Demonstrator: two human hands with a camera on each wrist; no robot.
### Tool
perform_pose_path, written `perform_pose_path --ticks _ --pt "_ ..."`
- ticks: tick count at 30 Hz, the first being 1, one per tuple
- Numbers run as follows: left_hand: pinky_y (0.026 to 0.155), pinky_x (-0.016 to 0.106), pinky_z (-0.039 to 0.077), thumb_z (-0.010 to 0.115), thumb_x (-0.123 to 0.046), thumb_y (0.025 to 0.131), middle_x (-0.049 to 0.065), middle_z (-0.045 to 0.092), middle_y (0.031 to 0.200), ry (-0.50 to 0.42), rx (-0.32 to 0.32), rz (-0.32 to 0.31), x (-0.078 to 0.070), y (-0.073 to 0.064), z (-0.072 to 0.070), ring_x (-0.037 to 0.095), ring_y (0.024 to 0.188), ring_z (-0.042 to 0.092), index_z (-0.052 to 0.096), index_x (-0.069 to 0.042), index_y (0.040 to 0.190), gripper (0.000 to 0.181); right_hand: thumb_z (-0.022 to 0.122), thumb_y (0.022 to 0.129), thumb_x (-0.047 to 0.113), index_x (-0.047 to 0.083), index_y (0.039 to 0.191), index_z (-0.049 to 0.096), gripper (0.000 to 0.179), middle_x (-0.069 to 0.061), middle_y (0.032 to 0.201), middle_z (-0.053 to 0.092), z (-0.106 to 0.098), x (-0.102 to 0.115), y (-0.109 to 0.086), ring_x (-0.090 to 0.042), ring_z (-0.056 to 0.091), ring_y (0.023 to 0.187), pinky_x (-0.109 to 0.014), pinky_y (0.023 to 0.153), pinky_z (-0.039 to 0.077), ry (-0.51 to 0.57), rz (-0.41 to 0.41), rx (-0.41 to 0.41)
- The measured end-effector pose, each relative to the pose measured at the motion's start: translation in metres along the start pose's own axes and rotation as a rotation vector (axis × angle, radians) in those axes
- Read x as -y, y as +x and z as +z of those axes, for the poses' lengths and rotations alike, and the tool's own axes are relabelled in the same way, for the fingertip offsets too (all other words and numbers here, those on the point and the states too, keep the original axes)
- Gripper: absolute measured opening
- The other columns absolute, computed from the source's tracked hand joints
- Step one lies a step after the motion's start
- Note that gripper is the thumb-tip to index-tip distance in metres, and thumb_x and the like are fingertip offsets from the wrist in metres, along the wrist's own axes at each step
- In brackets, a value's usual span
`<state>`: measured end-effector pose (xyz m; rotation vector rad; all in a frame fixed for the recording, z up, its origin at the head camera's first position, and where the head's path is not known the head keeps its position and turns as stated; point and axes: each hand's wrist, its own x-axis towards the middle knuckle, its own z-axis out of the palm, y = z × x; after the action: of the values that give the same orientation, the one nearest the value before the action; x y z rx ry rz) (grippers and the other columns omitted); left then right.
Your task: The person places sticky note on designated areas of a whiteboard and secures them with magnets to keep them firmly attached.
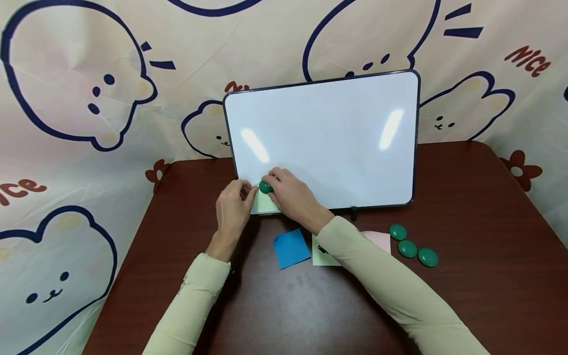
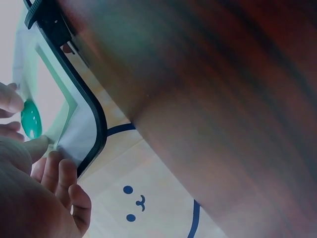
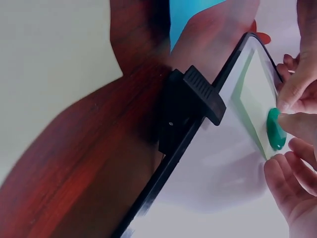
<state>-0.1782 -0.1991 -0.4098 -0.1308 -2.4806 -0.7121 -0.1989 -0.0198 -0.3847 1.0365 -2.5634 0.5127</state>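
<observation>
At the lower left corner of a white board (image 1: 328,143), a light green paper note (image 1: 265,204) lies against the surface. My right hand (image 1: 295,197) holds a round green magnet (image 1: 265,187) between thumb and fingers, over the upper part of that note. Just left of it, my left hand (image 1: 233,204) pinches the note's edge with thumb and fingertips. The left wrist view shows the thumb at a corner of the note (image 2: 63,121), close beside the magnet (image 2: 31,120). In the right wrist view, both thumbs meet near the magnet (image 3: 275,131).
On the brown table (image 1: 284,315) lie a blue note (image 1: 291,249), another light green note (image 1: 324,256) and a pink note (image 1: 378,240), partly hidden by my right sleeve. Three green magnets (image 1: 407,249) sit to their right. A black clip (image 3: 193,99) grips the board's lower edge.
</observation>
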Motion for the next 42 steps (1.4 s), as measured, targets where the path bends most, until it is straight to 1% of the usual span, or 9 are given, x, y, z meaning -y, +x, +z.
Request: perform_pose_path --ticks 5,10,14,19,23,27,34,38,42 --pt "0.068 0.038 0.058 0.077 -0.021 0.088 0.013 0.069 0.088 -0.014 -0.012 -0.023 -0.002 -0.002 0.000 0.025 0.075 0.067 0.069 -0.003 0.094 0.021 0.069 0.094 0.016 0.007 0.129 0.061 0.037 -0.011 0.126 0.059 -0.007 0.000 -0.011 -0.023 0.059 0.112 -0.028 0.088 0.054 0.058 0.037 -0.016" --pt "0.067 0.039 0.058 0.076 -0.021 0.089 0.012 0.069 0.088 -0.026 -0.029 -0.043 -0.005 -0.003 0.000 0.025 0.077 0.068 0.069 -0.003 0.095 0.021 0.070 0.094 0.018 0.006 0.130 0.061 0.040 -0.012 0.127 0.059 -0.011 0.001 -0.022 -0.023 0.059 0.109 -0.028 0.086 0.053 0.071 0.059 -0.025" --pt "0.070 0.039 0.058 0.077 -0.024 0.088 0.011 0.068 0.088 -0.029 -0.033 -0.098 -0.005 -0.005 -0.002 0.024 0.077 0.067 0.069 -0.004 0.097 0.023 0.071 0.093 0.021 0.008 0.130 0.062 0.041 -0.011 0.127 0.060 -0.014 0.002 -0.031 -0.023 0.060 0.112 -0.031 0.089 0.055 0.088 0.105 -0.022" --pt "0.070 0.038 0.054 0.072 -0.029 0.092 0.011 0.069 0.087 -0.148 -0.059 -0.155 -0.006 -0.010 -0.006 0.025 0.077 0.065 0.069 -0.005 0.096 0.024 0.069 0.095 0.025 0.012 0.130 0.062 0.038 -0.007 0.127 0.060 -0.020 0.002 -0.048 -0.022 0.060 0.116 -0.032 0.090 0.056 0.120 0.175 -0.037" --pt "0.067 0.035 0.050 0.063 -0.033 0.098 0.011 0.070 0.089 -0.216 -0.062 -0.140 -0.009 -0.019 -0.006 0.024 0.077 0.065 0.071 -0.005 0.098 0.028 0.066 0.096 0.025 0.014 0.126 0.064 0.032 -0.005 0.124 0.062 -0.023 -0.001 -0.063 -0.021 0.061 0.112 -0.031 0.079 0.058 0.091 0.171 -0.081" --pt "0.063 0.034 0.049 0.061 -0.031 0.100 0.010 0.069 0.092 -0.182 -0.024 -0.074 -0.015 -0.028 -0.005 0.022 0.074 0.063 0.070 -0.007 0.101 0.026 0.067 0.096 0.025 0.012 0.123 0.065 0.030 -0.005 0.120 0.065 -0.022 -0.005 -0.077 -0.021 0.063 0.108 -0.031 0.080 0.058 0.011 0.122 -0.107" --pt "0.072 0.041 0.049 0.068 -0.025 0.096 0.011 0.067 0.094 -0.043 0.048 0.132 -0.032 -0.040 -0.004 0.027 0.077 0.062 0.068 -0.006 0.098 0.019 0.071 0.093 0.024 0.011 0.117 0.067 0.028 -0.006 0.116 0.066 -0.022 -0.012 -0.094 -0.021 0.064 0.103 -0.032 0.085 0.057 -0.094 0.048 -0.138" --pt "0.074 0.043 0.050 0.071 -0.024 0.093 0.011 0.067 0.094 0.060 0.098 0.226 -0.040 -0.045 -0.004 0.027 0.082 0.063 0.069 -0.006 0.099 0.019 0.069 0.094 0.024 0.010 0.115 0.069 0.025 -0.006 0.115 0.066 -0.027 -0.014 -0.100 -0.021 0.065 0.103 -0.032 0.085 0.057 -0.125 0.023 -0.117" --pt "0.072 0.040 0.050 0.074 -0.025 0.091 0.008 0.067 0.093 0.123 0.157 0.326 -0.046 -0.047 -0.003 0.024 0.083 0.062 0.070 -0.006 0.099 0.021 0.068 0.095 0.024 0.010 0.115 0.069 0.025 -0.007 0.114 0.066 -0.034 -0.020 -0.108 -0.022 0.065 0.104 -0.033 0.086 0.057 -0.167 0.010 -0.087"
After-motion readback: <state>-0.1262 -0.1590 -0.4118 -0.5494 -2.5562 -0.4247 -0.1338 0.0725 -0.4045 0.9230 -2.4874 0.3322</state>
